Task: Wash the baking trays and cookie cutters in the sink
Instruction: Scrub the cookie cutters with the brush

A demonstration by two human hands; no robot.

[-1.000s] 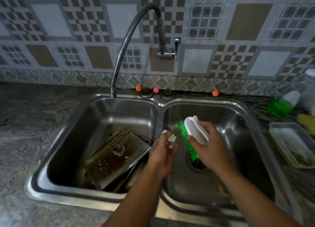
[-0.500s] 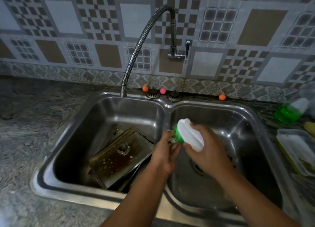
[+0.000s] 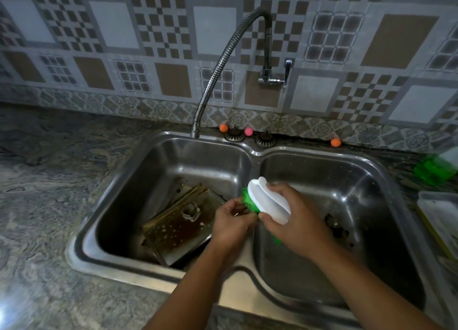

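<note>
Over the divider of the double steel sink (image 3: pixel 252 153), my right hand (image 3: pixel 297 220) grips a white scrubbing brush (image 3: pixel 269 203) with green bristles. The bristles press against a small cookie cutter that my left hand (image 3: pixel 233 220) pinches; the cutter is almost wholly hidden by fingers and brush. In the left basin a dirty, browned baking tray (image 3: pixel 178 225) leans tilted, with a metal cookie cutter (image 3: pixel 190 212) lying on it. More tray edges show beneath it.
A flexible faucet (image 3: pixel 223 64) arches from the tiled wall down to the left basin's back rim. Two sink strainers (image 3: pixel 264 139) and small coloured balls sit behind the basins. A green soap bottle (image 3: pixel 436 167) and a plastic container (image 3: pixel 438 218) stand on the right counter.
The brush has turned from upright with bristles facing left to lying bristles-down on the cutter in my left hand. Both hands stayed together over the divider; the camera view shifted.
</note>
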